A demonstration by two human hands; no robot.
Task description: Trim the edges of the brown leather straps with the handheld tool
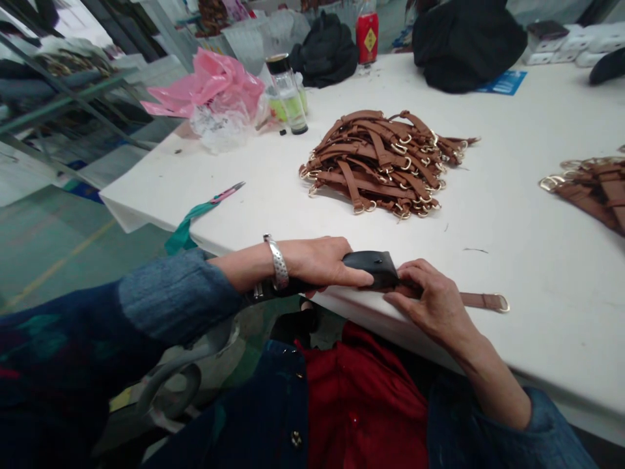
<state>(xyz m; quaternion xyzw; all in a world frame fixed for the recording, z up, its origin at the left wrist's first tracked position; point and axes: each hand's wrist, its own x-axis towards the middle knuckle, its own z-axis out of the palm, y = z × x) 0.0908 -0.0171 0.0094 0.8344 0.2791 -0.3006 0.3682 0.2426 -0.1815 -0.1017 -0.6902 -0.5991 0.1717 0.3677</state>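
In the head camera, my 1 view, I have the left hand [325, 260] wrapped around a smooth, black, block-ended handheld tool [374, 266], its thumb pressed along the side. On the right hand [437, 299], the thumb and forefinger pinch a narrow, flat, brown leather-like strap [478, 300] right beside the tool's blunt end. The strap lies by the near edge of the white, smooth-topped counter [527, 260], its tail and shiny gold-coloured metal ring [504, 303] pointing right.

I judge the narrow gap at the tool's end as the main hazard: those fingertips sit so close that a slip of the black tool could nip them. The fingers hide the strap's other end, so I can't tell how it meets the tool; a skewed strap could be marked off-line. With both hands so near the edge, a loosened pinch could let the strap slide off. The large, tangled heap of brown straps [374, 163] lies well apart beyond, though its rings could snag 1 another if pulled.
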